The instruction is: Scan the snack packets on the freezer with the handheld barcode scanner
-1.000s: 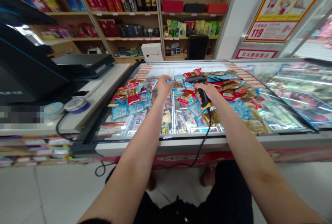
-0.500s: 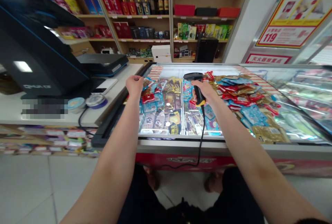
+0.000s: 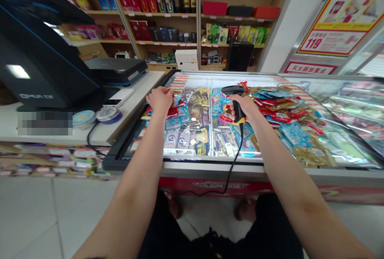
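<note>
My right hand [image 3: 246,106] is wrapped round the grip of a black-and-yellow barcode scanner [image 3: 238,105], held above the glass-topped freezer. From its base a black cable [image 3: 234,165] hangs down over the freezer's front edge. At the left end of the glass, my left hand [image 3: 160,100] has its fingers curled together by small snack packets [image 3: 181,111] in red and blue. A bit of red shows at those fingertips, but what they pinch is mostly hidden. To the right of the scanner lies a heap of red, blue and gold packets [image 3: 279,109].
Left of the freezer [image 3: 258,166] stands a counter [image 3: 132,103] with a dark checkout machine [image 3: 51,59], a flat scale [image 3: 117,70], a phone [image 3: 114,102] and two round tubs [image 3: 109,115]. Shelves [image 3: 162,14] of bottles and boxes line the back.
My right hand and the scanner have shifted slightly right. My left hand has moved a little to the right, its fingers still curled at the left packets.
</note>
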A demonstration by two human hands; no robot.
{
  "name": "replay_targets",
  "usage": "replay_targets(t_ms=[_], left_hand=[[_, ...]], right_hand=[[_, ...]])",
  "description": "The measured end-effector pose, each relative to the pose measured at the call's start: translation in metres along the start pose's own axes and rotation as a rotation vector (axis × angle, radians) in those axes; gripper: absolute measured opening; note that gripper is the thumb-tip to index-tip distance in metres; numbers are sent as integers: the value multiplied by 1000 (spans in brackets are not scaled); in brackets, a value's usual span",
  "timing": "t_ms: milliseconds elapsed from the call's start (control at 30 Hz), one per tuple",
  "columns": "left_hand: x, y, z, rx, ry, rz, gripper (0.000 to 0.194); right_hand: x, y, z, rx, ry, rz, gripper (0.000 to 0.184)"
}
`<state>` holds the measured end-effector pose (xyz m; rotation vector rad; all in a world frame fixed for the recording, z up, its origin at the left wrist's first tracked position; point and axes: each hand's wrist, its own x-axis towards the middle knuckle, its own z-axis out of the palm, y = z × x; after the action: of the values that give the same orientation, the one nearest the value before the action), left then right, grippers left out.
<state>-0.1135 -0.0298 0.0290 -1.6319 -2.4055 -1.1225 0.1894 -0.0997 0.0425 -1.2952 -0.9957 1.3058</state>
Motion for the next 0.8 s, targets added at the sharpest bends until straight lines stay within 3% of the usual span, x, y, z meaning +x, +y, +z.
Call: replay_targets(t_ms=[67, 167, 367, 600, 733, 800], left_hand=[[-9, 20, 0, -17, -34, 80, 35], [-28, 53, 7, -49, -177, 195, 33], [-77, 110, 43, -30, -509, 295, 31], [-109, 152, 86, -130, -672, 386, 55], [-112, 169, 99, -200, -751, 377, 85], [-110, 174, 100, -226, -811, 330, 91]], right_hand=[[-3, -2, -6, -22, 30, 5, 16], [-6, -5, -17, -39, 83, 12, 18], [-10, -9, -45, -20, 135, -15, 16], [-8, -5, -63, 26, 137, -58, 13], [-5, 0, -64, 16, 148, -64, 17], [-3, 1, -64, 5, 157, -56, 20]])
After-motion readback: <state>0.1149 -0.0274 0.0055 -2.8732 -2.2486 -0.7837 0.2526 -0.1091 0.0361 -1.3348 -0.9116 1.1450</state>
